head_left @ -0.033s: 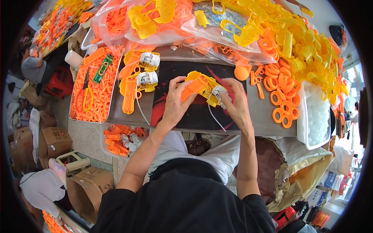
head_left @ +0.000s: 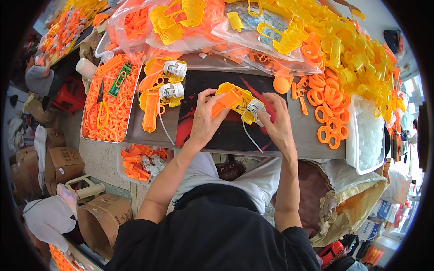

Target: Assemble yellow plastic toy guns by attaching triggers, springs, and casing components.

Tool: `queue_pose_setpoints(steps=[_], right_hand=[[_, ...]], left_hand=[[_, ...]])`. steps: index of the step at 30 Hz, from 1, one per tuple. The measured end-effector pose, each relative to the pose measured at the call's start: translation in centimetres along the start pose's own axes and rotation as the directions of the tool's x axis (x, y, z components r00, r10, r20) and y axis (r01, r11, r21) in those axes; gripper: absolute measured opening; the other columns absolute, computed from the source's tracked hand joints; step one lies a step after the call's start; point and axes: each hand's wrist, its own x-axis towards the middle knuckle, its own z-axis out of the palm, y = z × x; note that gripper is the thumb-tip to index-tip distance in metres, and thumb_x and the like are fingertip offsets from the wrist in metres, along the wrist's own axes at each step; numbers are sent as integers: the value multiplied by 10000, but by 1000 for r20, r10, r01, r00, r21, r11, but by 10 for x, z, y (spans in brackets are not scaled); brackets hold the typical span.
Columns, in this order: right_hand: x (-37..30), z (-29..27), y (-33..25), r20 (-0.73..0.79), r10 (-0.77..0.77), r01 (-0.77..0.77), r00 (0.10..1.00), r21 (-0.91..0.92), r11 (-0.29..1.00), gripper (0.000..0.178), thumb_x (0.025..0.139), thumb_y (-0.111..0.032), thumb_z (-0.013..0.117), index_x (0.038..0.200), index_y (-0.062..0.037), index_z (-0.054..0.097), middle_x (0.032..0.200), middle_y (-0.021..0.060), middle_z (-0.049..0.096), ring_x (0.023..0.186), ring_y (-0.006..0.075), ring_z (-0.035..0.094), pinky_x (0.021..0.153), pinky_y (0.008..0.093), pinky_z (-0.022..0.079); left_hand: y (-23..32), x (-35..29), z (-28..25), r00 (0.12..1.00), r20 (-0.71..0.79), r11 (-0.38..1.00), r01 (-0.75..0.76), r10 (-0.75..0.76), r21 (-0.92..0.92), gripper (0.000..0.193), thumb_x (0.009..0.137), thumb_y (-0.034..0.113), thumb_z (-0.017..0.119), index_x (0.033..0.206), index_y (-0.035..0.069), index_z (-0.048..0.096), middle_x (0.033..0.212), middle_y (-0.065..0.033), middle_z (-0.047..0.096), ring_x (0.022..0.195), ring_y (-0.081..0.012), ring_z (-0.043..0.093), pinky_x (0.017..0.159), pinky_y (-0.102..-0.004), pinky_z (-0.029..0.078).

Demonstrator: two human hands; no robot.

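Note:
My left hand (head_left: 205, 119) is closed on the left end of a toy-gun-like half shell, gripping its orange handle-shaped part (head_left: 228, 100). The yellow shell (head_left: 236, 89) lies open side up, with thin dark wires inside. A white mechanism (head_left: 256, 107) sits at its right end, and a thin white tube (head_left: 251, 137) hangs toward me. My right hand (head_left: 280, 125) is beside this mechanism, thumb close against it and fingers spread. Two similar assemblies, an upper one (head_left: 173, 69) and a lower one (head_left: 151, 106), lie to the left.
A dark mat (head_left: 203, 137) lies under my work. At left, a tray (head_left: 118, 141) of orange rings holds yellow-handled cutters (head_left: 101, 115) and a green tool (head_left: 120, 80). Orange rings (head_left: 333, 124) and a white bin (head_left: 360, 169) stand right. Yellow parts (head_left: 316, 18) are heaped behind.
My right fingers have shifted slightly to the right, away from the white mechanism. My left hand and the half shell stay in nearly the same place.

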Motion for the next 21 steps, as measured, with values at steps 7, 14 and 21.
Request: queue_pose_setpoints(steps=[7, 14, 21], right_hand=[[-21, -8, -4, -53, 163, -162, 985, 21, 987, 405, 856, -66, 775, 1244, -1, 678, 1175, 124, 671, 1070, 230, 668, 954, 337, 516], [-13, -6, -14, -110, 192, -179, 975, 122, 976, 343, 851, -52, 777, 1183, 6, 711, 1174, 119, 678, 1035, 215, 671, 933, 328, 525], [-13, 6, -17, -152, 103, -90, 983, 94, 992, 415, 832, -34, 783, 1223, -10, 644, 1293, 156, 605, 1158, 271, 609, 1021, 361, 476]], left_hand=[[15, -7, 2, 1000, -4, 993, 22, -22, 115, 495, 860, 80, 773, 1304, -7, 572, 1295, -181, 487, 1015, -317, 599, 901, -416, 524], [48, 27, -13, 979, 49, 935, -206, 200, 290, 553, 824, 163, 794, 1324, 31, 598, 1397, -132, 508, 1203, -319, 537, 1032, -456, 409], [52, 72, 9, 809, 437, 892, -451, 393, 33, 482, 791, 72, 755, 1259, 90, 643, 1171, -88, 681, 1124, -282, 629, 995, -407, 475]])
